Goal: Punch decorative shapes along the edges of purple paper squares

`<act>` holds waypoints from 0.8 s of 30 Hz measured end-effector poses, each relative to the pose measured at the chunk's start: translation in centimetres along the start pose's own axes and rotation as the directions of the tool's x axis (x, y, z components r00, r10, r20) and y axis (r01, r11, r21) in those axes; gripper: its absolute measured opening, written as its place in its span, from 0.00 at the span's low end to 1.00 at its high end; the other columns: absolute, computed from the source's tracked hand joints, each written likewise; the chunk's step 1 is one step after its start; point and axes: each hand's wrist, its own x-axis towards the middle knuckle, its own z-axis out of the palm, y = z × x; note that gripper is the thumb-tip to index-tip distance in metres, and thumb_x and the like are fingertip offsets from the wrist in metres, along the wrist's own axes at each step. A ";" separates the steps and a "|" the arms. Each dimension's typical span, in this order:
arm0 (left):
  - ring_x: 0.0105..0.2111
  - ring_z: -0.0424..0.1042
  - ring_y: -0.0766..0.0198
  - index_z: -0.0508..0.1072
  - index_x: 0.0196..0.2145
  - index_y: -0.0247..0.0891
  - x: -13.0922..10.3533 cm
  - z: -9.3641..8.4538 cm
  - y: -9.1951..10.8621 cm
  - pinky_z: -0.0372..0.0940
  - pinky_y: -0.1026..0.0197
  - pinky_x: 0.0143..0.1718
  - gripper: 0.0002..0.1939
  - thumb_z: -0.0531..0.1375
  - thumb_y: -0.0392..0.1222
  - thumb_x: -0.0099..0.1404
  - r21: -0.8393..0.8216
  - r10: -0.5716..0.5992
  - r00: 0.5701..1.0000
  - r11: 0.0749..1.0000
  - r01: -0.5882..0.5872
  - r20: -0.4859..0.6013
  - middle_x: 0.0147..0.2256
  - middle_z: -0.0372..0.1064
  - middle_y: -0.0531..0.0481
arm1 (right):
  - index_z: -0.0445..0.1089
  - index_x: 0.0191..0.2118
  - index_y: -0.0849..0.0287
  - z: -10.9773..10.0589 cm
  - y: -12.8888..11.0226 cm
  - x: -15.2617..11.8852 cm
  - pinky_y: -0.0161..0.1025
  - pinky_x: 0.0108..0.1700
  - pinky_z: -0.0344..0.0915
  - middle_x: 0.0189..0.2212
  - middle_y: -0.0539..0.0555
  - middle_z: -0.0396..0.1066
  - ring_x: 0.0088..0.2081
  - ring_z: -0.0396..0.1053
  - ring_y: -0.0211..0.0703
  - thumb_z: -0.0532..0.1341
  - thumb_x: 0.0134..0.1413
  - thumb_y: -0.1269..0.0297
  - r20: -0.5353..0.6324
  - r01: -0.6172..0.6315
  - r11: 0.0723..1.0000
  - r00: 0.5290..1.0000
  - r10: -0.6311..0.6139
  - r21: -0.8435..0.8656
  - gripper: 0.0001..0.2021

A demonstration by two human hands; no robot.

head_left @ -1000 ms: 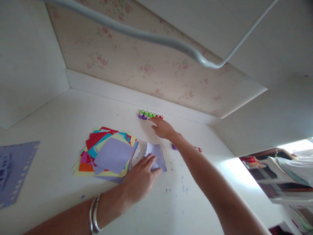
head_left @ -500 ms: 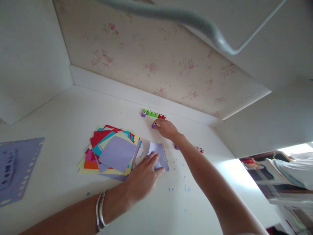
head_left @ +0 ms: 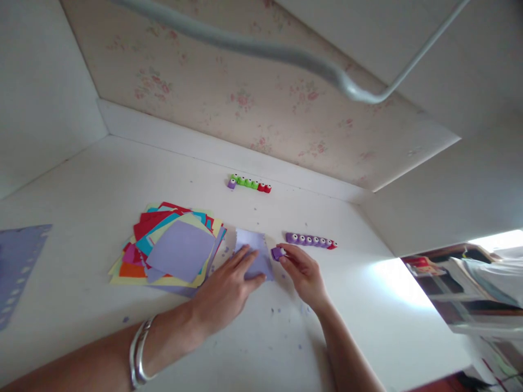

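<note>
My left hand (head_left: 229,291) lies flat with its fingers spread, pressing on a small lavender sheet of paper (head_left: 254,243). Along its top and right edges the sheet is nibbled with small cut-outs. Between thumb and fingers of my right hand (head_left: 304,272) is a small purple craft punch (head_left: 278,253), just off the sheet's right edge. Behind that hand stands a row of purple punches (head_left: 309,240) with a red punch (head_left: 333,245) at its end. Tiny lavender paper bits (head_left: 300,347) are scattered on the table around both hands.
A fanned pile of coloured paper (head_left: 186,250) lies left of my left hand. Farther left is a larger punched lavender sheet (head_left: 24,267). Green and red punches (head_left: 249,183), with one purple punch (head_left: 232,184), stand near the back wall. A grey bar (head_left: 245,46) crosses overhead.
My right hand has come back from near the rear row of punches to the lavender sheet, bringing the purple craft punch. The left hand stays on the sheet; the view has shifted slightly.
</note>
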 end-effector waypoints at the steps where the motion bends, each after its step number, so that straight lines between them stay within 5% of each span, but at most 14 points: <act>1: 0.65 0.49 0.47 0.73 0.53 0.43 0.0 -0.1 0.0 0.58 0.44 0.60 0.24 0.56 0.25 0.62 0.002 0.006 1.000 1.000 -0.006 -0.026 0.62 0.56 0.40 | 0.72 0.49 0.50 0.0 0.2 -0.3 0.44 0.47 0.72 0.47 0.55 0.73 0.46 0.73 0.45 0.61 0.59 0.61 -0.015 0.005 1.000 1.000 -0.006 -0.008 0.12; 10: 0.65 0.49 0.46 0.73 0.52 0.44 0.3 -0.8 0.3 0.61 0.40 0.58 0.29 0.54 0.20 0.59 0.010 0.047 0.987 0.999 -0.046 -0.156 0.64 0.50 0.41 | 0.72 0.50 0.52 -0.6 0.9 -0.4 0.43 0.47 0.73 0.47 0.56 0.73 0.47 0.72 0.45 0.61 0.60 0.63 -0.015 0.039 0.999 0.999 -0.039 -0.002 0.12; 24: 0.64 0.51 0.45 0.74 0.52 0.43 0.3 -0.8 0.2 0.61 0.41 0.58 0.28 0.55 0.20 0.59 0.022 0.046 0.986 0.999 -0.043 -0.163 0.64 0.52 0.41 | 0.72 0.50 0.51 -0.6 0.5 -0.6 0.46 0.47 0.73 0.46 0.55 0.73 0.46 0.73 0.45 0.61 0.60 0.64 0.009 0.086 0.992 0.996 -0.086 -0.094 0.13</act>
